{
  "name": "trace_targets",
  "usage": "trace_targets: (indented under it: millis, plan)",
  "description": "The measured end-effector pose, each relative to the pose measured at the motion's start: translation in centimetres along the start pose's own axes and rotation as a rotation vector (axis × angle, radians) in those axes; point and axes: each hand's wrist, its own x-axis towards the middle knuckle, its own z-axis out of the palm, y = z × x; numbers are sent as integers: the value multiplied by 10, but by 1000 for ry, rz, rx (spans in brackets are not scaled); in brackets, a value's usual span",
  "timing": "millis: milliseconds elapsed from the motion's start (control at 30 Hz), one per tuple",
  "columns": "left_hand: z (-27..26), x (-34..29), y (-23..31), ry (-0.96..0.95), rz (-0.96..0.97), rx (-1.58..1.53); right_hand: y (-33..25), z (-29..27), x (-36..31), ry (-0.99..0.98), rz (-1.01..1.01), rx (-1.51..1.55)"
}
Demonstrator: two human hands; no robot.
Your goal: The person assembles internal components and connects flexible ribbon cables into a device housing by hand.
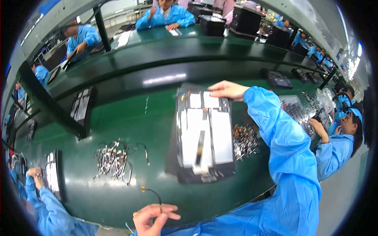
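Note:
My right hand [228, 90] grips the top right edge of an open tablet body [220, 135], a black frame with silver-white battery packs showing. The tablet is a little blurred and tilted above the green bench, and a dark flat panel [171, 157] shows from under its left side. Low in the picture, my left hand [151, 220] pinches a thin black cable [155, 192] with a gold-coloured end. That cable curves up and to the left from my fingertips. Left of the tablet lies a loose pile of thin cables [112, 159], with one cable [146, 153] apart from it.
Right of the tablet is a heap of small mixed parts [245, 139]. A tray of small pieces [297, 112] lies farther right, near a co-worker [338, 145]. Another tablet body [82, 106] lies far left by a dark green post [51, 98]. A co-worker's hands [36, 177] are at left.

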Motion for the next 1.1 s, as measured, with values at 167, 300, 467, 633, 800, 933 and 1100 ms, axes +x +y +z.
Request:
trace_targets:
  millis: [167, 300, 467, 633, 800, 933, 1100]
  plan:
    - [4, -18, -28, 131, -86, -40, 26, 81, 10, -307, 140, -183]
    - [23, -27, -57, -32, -287, -274, 39, 107, -12, -67, -61, -540]
    - [24, -31, -69, -58, -167, -229, 16, 200, -117, 501, -268, -744]
    - [35, -19, -59, -137, -236, -261, 83, 270, -179, 655, -154, -294]
    - [42, -26, -32, -174, -253, -192, 61, 295, -189, 703, -248, -115]
    - [33, -8, -21, -116, -61, 429, 22, 260, -166, 325, -551, -707]
    - [29, 4, -7, -199, -84, 462, 6, 265, -129, 114, -742, -845]
